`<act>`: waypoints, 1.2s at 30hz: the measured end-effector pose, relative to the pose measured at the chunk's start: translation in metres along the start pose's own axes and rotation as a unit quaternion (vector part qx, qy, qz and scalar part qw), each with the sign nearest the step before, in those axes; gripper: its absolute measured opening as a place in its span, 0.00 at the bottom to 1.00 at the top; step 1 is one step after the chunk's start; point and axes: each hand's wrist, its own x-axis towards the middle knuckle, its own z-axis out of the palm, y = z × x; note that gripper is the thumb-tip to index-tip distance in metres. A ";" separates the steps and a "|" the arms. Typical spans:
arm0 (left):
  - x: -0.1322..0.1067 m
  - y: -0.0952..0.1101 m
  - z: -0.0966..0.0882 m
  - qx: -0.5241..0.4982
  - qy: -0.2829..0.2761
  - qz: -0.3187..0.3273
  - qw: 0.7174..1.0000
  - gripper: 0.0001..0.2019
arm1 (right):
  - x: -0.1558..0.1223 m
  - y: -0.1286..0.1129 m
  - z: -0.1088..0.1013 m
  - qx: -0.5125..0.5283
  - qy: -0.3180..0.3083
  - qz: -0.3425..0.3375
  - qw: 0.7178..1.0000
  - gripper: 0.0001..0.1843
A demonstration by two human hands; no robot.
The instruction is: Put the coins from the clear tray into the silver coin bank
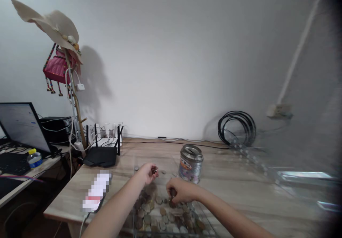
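Many loose coins (162, 211), silver and brass in tone, lie in what looks like a clear, shallow box (135, 227) at the bottom middle. Above the far part of it, my left hand (150, 174) is closed, with shiny coins between its curled fingers. My right hand (183, 191) reaches down to the pile, its thumb and fingers closed around a few dark-looking coins. Just beyond my right hand stands a round metal tin (191, 165) with a printed label and a slot in its lid. A few single coins lie between the hands and near the tin.
On the left of the wooden table (69, 191) lie a phone (97, 191) on a cable and a black router (103, 156). A coiled black cable (236, 129) leans on the wall at right. A monitor (25, 124) and a bottle (34, 159) stand on another desk.
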 end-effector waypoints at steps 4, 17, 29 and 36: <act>0.020 -0.001 0.001 -0.062 -0.021 0.005 0.998 0.13 | 0.019 0.005 -0.021 0.114 0.138 0.003 0.984 0.05; 0.023 0.001 0.003 -0.252 -0.051 0.028 0.966 0.06 | 0.088 -0.009 -0.014 0.105 0.299 -0.011 0.948 0.02; 0.012 0.001 -0.004 -0.180 -0.018 0.026 0.983 0.06 | -0.004 0.018 -0.097 -0.136 0.508 0.262 0.809 0.12; 0.009 0.001 -0.006 -0.078 -0.027 0.063 0.995 0.10 | -0.013 0.045 -0.105 -0.086 0.419 0.370 0.824 0.11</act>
